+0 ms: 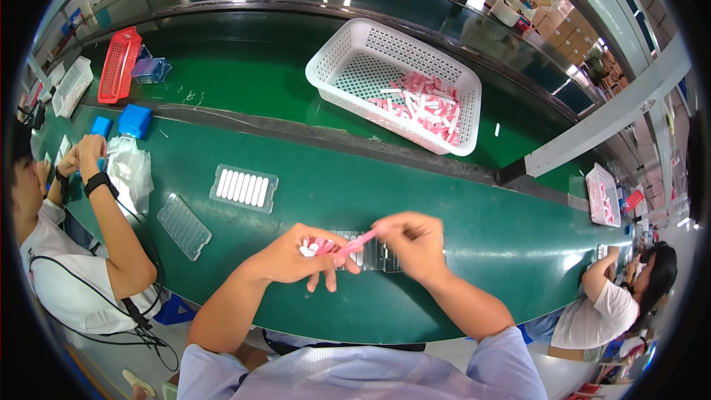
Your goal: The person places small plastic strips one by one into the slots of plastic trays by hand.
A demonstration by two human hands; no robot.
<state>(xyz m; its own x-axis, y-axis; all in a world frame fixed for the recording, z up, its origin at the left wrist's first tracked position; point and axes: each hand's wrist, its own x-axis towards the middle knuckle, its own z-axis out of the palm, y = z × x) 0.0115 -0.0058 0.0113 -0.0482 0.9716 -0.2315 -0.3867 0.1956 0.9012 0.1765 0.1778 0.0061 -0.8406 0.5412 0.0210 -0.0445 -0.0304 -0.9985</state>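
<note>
1. On the near side of the large white perforated basket (378,112), your left hand (290,258) curls around a small bunch of pink-and-white sticks (318,246), their white ends pointing left.
2. Also on that near side, your right hand (416,246) is narrow, its fingertips pinched at the upper end of a pink stick (359,241); the stick's lower end lies at your left fingers. Blur hides the exact grip.
3. Straight toward you from the basket, beneath and between your hands, a clear plastic tray (376,256) lies on the green table (318,185), partly covered by them.
4. Inside the basket, a loose heap of pink and white sticks (426,107) gathers at the right end.
5. Left of the basket and nearer you, a second clear tray (272,192) holds a row of white sticks (244,187); farther left, you have a ridged clear tray (184,227) lying at a slant.
6. Far left of the basket sit a red basket (118,67) and a blue box (134,121).
7. Just right of the basket lies a single white stick (497,130).
</note>
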